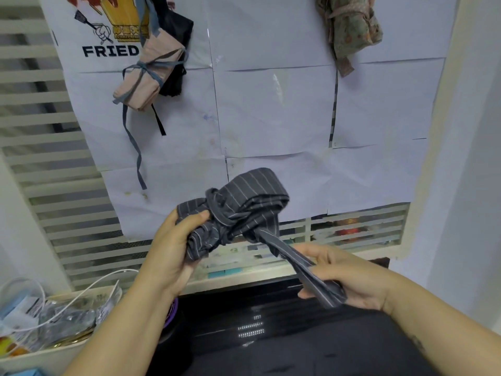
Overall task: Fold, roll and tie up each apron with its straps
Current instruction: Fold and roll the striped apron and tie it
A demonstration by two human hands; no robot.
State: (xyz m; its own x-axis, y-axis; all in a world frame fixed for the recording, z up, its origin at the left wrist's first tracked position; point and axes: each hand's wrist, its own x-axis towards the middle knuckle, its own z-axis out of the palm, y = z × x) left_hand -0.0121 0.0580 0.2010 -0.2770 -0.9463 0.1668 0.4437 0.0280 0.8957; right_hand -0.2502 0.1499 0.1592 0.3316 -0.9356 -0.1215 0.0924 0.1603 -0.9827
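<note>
- Striped apron roll (244, 204): in mid-air before the paper sheets (271, 104) on the grille, long axis slanting up to the right.
- Left hand (173, 248): grip curled round the roll's lower left end, thumb on top, just beside the wrapped loop.
- Right hand (349, 278): grip closed on the free strap (287, 256), drawn taut, running down and right from the roll's middle.
- Probably next: a pull rightward, away from the left hand, to cinch the wrap; loose end nearer the right hand.
</note>
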